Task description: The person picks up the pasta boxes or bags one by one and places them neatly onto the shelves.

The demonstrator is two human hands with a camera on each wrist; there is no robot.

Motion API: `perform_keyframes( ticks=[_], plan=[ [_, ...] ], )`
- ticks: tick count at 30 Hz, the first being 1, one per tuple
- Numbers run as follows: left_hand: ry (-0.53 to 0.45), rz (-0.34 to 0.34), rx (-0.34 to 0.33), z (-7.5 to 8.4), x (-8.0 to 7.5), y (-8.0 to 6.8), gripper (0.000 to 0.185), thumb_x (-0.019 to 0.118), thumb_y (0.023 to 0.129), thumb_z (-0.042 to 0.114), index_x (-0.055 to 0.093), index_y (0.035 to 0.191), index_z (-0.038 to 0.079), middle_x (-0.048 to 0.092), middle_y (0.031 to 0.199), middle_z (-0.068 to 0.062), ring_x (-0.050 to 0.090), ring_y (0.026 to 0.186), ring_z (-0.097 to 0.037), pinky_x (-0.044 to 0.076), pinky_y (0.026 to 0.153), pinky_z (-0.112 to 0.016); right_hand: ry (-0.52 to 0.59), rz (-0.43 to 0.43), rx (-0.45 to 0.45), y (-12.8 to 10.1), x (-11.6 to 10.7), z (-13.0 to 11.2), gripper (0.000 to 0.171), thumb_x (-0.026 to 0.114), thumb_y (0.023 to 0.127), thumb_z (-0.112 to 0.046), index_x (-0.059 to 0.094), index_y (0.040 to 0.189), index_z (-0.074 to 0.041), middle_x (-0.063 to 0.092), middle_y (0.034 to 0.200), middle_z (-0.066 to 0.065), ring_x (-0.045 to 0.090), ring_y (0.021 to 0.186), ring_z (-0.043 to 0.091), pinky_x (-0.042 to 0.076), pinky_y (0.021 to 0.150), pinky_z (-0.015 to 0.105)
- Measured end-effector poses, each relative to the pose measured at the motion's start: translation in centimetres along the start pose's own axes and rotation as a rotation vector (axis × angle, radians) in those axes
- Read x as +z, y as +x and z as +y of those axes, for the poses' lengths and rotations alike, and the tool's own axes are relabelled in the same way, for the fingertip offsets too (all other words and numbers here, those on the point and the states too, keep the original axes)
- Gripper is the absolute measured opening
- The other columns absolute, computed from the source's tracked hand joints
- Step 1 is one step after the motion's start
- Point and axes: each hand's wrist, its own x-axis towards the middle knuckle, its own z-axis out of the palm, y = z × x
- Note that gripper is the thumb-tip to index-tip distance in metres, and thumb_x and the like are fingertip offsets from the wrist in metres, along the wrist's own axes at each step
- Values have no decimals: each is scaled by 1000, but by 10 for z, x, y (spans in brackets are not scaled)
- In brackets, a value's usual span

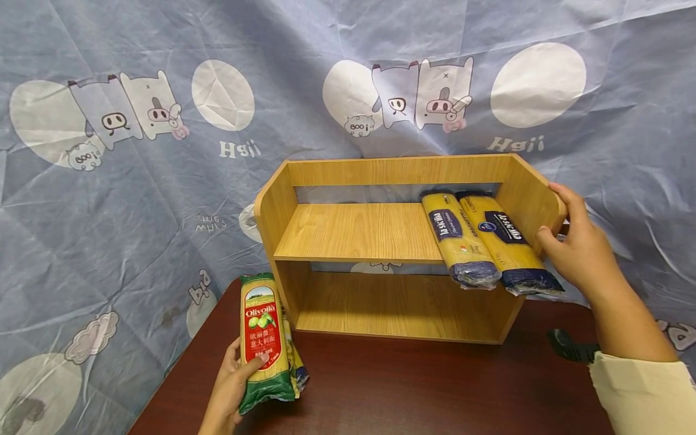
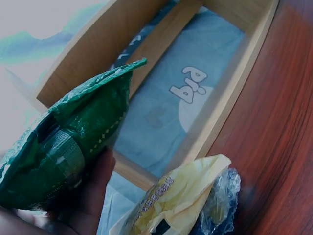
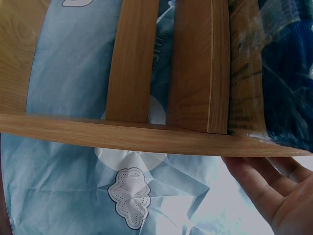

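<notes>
My left hand (image 1: 231,380) grips a red, yellow and green pack of spaghetti (image 1: 266,338) near its lower end, thumb across the front. This pack is upright and tilted, beside the left side of a two-tier wooden shelf (image 1: 353,232). Behind it, a yellow spaghetti pack (image 1: 298,368) with a dark blue end is mostly hidden; the left wrist view shows its crinkled end (image 2: 222,200). My right hand (image 1: 584,260) holds the shelf's right side panel, thumb at the front edge and fingers (image 3: 254,183) along the outer face.
Two yellow-and-blue spaghetti packs, one on the left (image 1: 459,238) and one on the right (image 1: 508,241), lie on the upper tier, their ends overhanging its front. A dark perforated object (image 1: 573,347) lies under my right forearm. Patterned cloth (image 1: 136,211) hangs behind the red-brown table (image 1: 408,386).
</notes>
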Motion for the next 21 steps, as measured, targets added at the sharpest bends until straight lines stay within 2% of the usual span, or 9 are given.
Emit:
perform_keyframes(
  ticks=[7, 14, 21],
  plan=[
    [-7, 7, 84, 5, 3, -5, 71, 63, 98, 10, 17, 151, 21, 67, 114, 3, 73, 95, -18, 62, 77, -38, -5, 1, 0, -1, 0, -1, 78, 54, 97, -15, 15, 162, -33, 49, 140, 38, 55, 114, 63, 30, 57, 4],
    [-20, 21, 94, 11, 5, -10, 76, 64, 98, 12, 14, 154, 24, 63, 120, 3, 72, 100, -18, 62, 80, -38, -17, -1, 5, 0, 0, -1, 78, 54, 97, -15, 15, 162, -33, 49, 140, 38, 55, 114, 63, 35, 60, 13],
    [-42, 15, 157, 17, 8, -16, 72, 62, 100, 10, 17, 154, 24, 66, 119, 4, 73, 99, -18, 62, 79, -38, -17, -4, 6, 0, 1, -1, 78, 54, 97, -15, 14, 162, -33, 49, 140, 39, 55, 114, 64, 48, 62, 33]
  ],
)
